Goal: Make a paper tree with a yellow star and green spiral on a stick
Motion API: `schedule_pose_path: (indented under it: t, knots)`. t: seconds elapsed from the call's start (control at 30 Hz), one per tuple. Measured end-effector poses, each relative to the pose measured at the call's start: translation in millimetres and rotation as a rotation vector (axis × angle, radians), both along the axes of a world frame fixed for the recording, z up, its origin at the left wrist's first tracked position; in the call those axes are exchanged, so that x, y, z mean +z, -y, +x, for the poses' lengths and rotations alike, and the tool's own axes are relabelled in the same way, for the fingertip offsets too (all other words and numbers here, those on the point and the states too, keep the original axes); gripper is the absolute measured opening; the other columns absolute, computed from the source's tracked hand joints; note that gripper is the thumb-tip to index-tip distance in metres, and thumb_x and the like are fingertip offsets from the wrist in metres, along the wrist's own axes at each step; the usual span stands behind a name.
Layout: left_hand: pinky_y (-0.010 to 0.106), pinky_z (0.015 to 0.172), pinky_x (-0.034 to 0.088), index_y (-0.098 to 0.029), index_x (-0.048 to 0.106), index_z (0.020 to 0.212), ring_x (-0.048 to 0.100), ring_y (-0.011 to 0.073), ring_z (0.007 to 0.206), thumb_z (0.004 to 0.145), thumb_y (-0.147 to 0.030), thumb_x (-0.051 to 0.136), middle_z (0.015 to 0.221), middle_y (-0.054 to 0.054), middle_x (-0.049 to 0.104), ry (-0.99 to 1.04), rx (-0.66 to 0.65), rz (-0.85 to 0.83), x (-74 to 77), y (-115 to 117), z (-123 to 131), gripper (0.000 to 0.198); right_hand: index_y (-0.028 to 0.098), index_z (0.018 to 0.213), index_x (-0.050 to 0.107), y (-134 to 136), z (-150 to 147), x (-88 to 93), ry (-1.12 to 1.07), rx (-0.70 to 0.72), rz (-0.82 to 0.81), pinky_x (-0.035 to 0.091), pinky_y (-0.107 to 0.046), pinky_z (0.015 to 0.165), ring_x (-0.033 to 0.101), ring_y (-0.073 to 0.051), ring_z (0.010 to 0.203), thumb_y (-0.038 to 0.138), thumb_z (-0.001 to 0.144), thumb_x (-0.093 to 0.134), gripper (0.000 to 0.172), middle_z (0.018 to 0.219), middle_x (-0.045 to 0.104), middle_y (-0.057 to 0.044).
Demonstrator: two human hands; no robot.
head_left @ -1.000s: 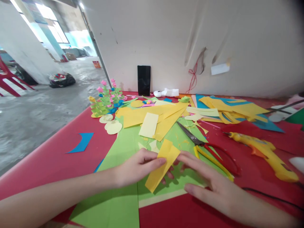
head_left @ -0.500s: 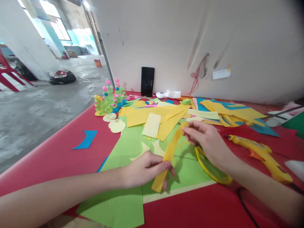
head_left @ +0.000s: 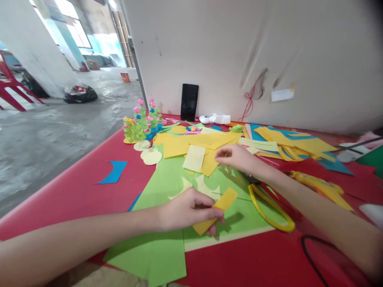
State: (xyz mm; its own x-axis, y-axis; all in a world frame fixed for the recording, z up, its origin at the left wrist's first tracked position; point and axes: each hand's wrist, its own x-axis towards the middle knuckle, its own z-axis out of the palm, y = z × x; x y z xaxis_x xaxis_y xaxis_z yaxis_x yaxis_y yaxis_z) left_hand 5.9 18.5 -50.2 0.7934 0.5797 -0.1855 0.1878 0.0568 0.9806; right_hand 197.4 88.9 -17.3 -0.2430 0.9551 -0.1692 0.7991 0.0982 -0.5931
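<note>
My left hand point(head_left: 191, 211) is closed on a yellow paper strip point(head_left: 229, 199), thumb on top and fingertips underneath. My right hand point(head_left: 235, 154) hovers over yellow sheets, thumb and fingers pinched together; whatever may be between them does not show against the yellow behind. Beneath both hands lies green paper point(head_left: 155, 243), with pale yellow offcuts point(head_left: 206, 185) on it. A pale yellow rectangle point(head_left: 194, 158) sits left of my right fingertips. Scissors with yellow-rimmed handles point(head_left: 291, 227) rest below my right forearm, their blades partly hidden.
Paper plants point(head_left: 139, 123) stand at the table's back left beside pale paper discs point(head_left: 151, 156). A black phone point(head_left: 189, 102) leans against the wall. At right lie a yellow glue gun point(head_left: 323, 185), a dark cable point(head_left: 308, 251) and stacked coloured sheets point(head_left: 299, 141). A blue offcut point(head_left: 115, 172) lies left.
My right hand has left the strip's upper end and moved up and left. In my left hand the strip now slants lower and looks shorter. The view has shifted slightly.
</note>
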Motion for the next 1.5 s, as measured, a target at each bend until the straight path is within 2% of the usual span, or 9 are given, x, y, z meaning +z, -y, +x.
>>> schedule_pose_path:
  t: [0.1,0.27,0.5,0.67,0.9,1.13,1.27,1.4,1.5]
  knots:
    - [0.019,0.053,0.047,-0.01,0.065,0.077,0.057,0.0089,0.05,0.084,-0.036,0.052,0.063,0.005,0.066,0.016,0.005,-0.052,-0.7,0.0,0.6,0.03,0.015,0.089,0.06,36.2,4.7,-4.3,0.163,0.128,0.056,0.048,-0.036,0.075,0.058,-0.015,0.083,0.031,0.085,0.055,0.018,0.092,0.061,-0.003]
    - [0.022,0.059,0.047,-0.01,0.062,0.096,0.059,0.0083,0.055,0.088,-0.034,0.045,0.082,0.008,0.067,0.059,0.021,-0.069,-1.1,-1.1,-0.3,0.031,0.015,0.069,0.059,76.1,9.9,-14.8,0.244,0.162,0.127,0.04,-0.029,0.06,0.052,-0.013,0.066,0.021,0.081,0.055,0.013,0.074,0.056,-0.001]
    - [0.022,0.058,0.041,-0.013,0.061,0.107,0.047,0.0078,0.052,0.091,-0.036,0.038,0.06,-0.004,0.041,0.085,0.088,-0.044,0.4,-3.5,-2.8,0.036,0.018,0.068,0.055,76.7,12.5,-15.5,0.073,0.089,0.177,0.035,-0.028,0.06,0.051,-0.016,0.066,0.02,0.079,0.051,0.012,0.072,0.057,-0.002]
    - [0.022,0.053,0.035,-0.014,0.064,0.097,0.035,0.009,0.051,0.092,-0.043,0.025,0.058,-0.004,0.029,0.124,0.143,-0.107,8.1,-2.7,-4.0,0.05,0.021,0.08,0.048,77.5,17.7,-4.3,-0.22,-0.045,0.136,0.036,-0.025,0.051,0.05,-0.013,0.056,0.032,0.086,0.045,0.013,0.069,0.061,0.0]
    - [0.02,0.058,0.037,-0.015,0.054,0.077,0.047,0.0075,0.059,0.082,-0.032,0.054,0.065,-0.004,0.047,0.116,0.261,-0.12,12.0,1.4,0.7,0.018,0.02,0.084,0.042,89.9,11.7,6.5,-0.62,-0.076,0.034,0.033,-0.021,0.043,0.04,-0.006,0.044,0.037,0.088,0.044,0.017,0.068,0.059,0.001]
    - [0.023,0.069,0.045,-0.013,0.062,0.074,0.061,0.0119,0.07,0.078,-0.026,0.063,0.073,0.002,0.068,0.119,0.445,-0.053,23.4,0.2,2.5,0.014,0.02,0.084,0.053,102.6,7.9,15.0,-0.679,-0.061,-0.037,0.035,-0.019,0.041,0.044,-0.006,0.043,0.034,0.084,0.051,0.014,0.064,0.061,0.001]
    - [0.024,0.073,0.047,-0.012,0.065,0.083,0.064,0.0139,0.076,0.077,-0.026,0.064,0.079,0.005,0.072,0.146,0.502,0.011,36.7,-6.1,4.1,0.016,0.024,0.075,0.06,106.4,7.6,22.1,-0.483,-0.05,0.114,0.043,-0.019,0.049,0.055,-0.011,0.056,0.034,0.081,0.055,0.013,0.065,0.062,0.001]
    - [0.017,0.067,0.046,-0.016,0.069,0.081,0.06,0.0089,0.074,0.074,-0.023,0.067,0.083,-0.001,0.07,0.219,0.519,0.123,51.9,-10.7,13.7,0.01,0.027,0.072,0.064,107.7,10.5,23.7,-0.307,-0.052,0.457,0.048,-0.03,0.081,0.059,-0.019,0.093,0.037,0.078,0.057,0.014,0.099,0.061,-0.001]
    - [0.016,0.065,0.047,-0.018,0.069,0.078,0.059,0.0078,0.07,0.072,-0.022,0.069,0.076,-0.003,0.069,0.302,0.51,0.113,59.2,-12.0,22.2,0.007,0.028,0.071,0.064,108.1,12.8,24.5,-0.227,-0.018,0.551,0.048,-0.029,0.08,0.059,-0.02,0.094,0.034,0.077,0.058,0.01,0.1,0.061,0.0]
